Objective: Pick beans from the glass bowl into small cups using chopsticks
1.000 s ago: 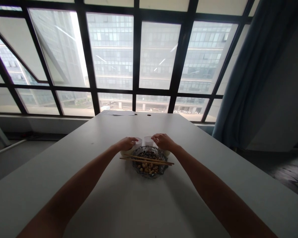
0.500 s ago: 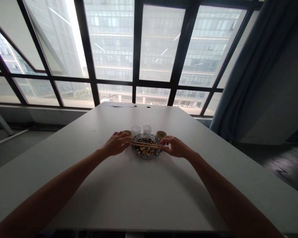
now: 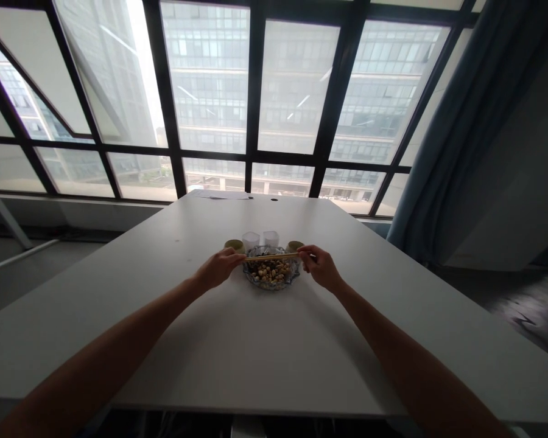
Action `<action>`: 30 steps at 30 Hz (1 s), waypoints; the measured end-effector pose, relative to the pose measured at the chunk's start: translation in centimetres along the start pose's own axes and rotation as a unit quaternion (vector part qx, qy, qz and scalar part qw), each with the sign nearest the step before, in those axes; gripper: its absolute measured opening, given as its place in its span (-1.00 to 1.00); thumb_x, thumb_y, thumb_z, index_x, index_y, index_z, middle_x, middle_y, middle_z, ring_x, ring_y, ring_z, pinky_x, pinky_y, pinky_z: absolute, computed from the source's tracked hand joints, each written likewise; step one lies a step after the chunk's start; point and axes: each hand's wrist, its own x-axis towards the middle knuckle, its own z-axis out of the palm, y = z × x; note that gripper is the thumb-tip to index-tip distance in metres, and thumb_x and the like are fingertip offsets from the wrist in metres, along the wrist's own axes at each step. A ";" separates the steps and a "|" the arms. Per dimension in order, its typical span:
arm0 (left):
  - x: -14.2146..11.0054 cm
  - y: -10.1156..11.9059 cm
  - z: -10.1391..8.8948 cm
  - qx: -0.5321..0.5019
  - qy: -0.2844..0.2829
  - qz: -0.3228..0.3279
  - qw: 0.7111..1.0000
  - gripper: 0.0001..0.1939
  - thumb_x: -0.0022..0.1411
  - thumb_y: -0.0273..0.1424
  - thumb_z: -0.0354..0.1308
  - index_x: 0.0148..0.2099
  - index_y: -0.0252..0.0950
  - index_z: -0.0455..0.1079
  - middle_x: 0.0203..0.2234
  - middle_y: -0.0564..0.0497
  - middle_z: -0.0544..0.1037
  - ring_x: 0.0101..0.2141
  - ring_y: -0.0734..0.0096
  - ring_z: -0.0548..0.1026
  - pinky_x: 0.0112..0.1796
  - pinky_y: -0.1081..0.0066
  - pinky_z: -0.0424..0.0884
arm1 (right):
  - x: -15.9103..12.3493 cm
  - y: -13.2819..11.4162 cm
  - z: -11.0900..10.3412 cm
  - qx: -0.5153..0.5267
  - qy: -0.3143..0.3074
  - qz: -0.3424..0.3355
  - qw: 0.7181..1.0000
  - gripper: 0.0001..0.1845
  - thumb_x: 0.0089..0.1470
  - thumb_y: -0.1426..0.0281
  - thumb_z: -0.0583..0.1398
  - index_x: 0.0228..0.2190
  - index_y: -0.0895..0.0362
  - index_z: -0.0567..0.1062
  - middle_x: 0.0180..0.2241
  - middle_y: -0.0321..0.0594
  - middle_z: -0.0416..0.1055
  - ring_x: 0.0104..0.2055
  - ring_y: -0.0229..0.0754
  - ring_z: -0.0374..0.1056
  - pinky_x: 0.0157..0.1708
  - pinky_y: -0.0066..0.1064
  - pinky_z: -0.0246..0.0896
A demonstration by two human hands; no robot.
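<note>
Across the white table (image 3: 274,353), the left arm (image 3: 119,340) is stretched in from eight o'clock, the right arm (image 3: 406,347) from four o'clock. The left hand (image 3: 219,267) is held at the glass bowl (image 3: 295,274)'s nine o'clock, the right hand (image 3: 320,266) at its three. Between narrowly closed fingers of both hands, the chopsticks (image 3: 272,257) are pinched at either end, nearly level, above the nuts (image 3: 269,275). Whether the rim is touched cannot be told.
</note>
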 end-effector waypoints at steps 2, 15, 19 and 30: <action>0.4 0.3 0.1 -0.015 0.030 -0.003 0.999 -0.64 0.46 -0.25 -0.04 0.02 -0.30 0.52 -0.31 -0.12 0.52 -0.33 0.34 0.51 -0.26 0.34 0.50 | 0.2 -1.1 0.9 0.125 0.045 0.022 0.991 -0.51 -0.13 0.02 0.39 -0.33 0.12 0.46 -0.67 -0.41 0.30 -0.66 -0.31 0.17 -0.65 -0.45 0.09; 3.9 0.8 0.3 0.040 0.093 -0.015 0.995 -0.63 0.39 -0.16 0.08 0.09 -0.23 0.48 -0.20 -0.12 0.52 -0.14 0.20 0.47 -0.07 0.16 0.47 | 3.0 -2.0 3.8 0.141 0.053 0.102 0.983 -0.41 -0.05 -0.13 0.25 -0.66 0.13 0.37 -0.77 -0.32 0.26 -0.77 -0.32 0.16 -0.82 -0.48 0.06; 2.1 -2.7 0.9 0.010 0.115 -0.126 0.985 -0.56 0.34 -0.13 0.11 0.12 -0.29 0.40 -0.04 -0.20 0.48 -0.02 0.11 0.45 0.01 0.04 0.45 | 2.2 -2.4 0.6 0.041 0.017 0.014 0.999 -0.43 -0.04 -0.12 0.28 -0.60 0.16 0.43 -0.73 -0.25 0.37 -0.73 -0.25 0.29 -0.74 -0.46 0.19; -1.6 -7.9 4.3 -0.134 0.058 -0.221 0.964 -0.06 0.06 -0.08 0.37 0.35 -0.32 0.07 0.18 -0.35 0.38 0.11 0.01 0.44 0.09 -0.02 0.39 | 0.1 -4.2 0.4 -0.140 -0.131 -0.132 0.973 -0.47 0.24 0.02 0.14 -0.60 0.11 0.40 -0.64 -0.22 0.45 -0.60 -0.24 0.36 -0.58 -0.43 0.28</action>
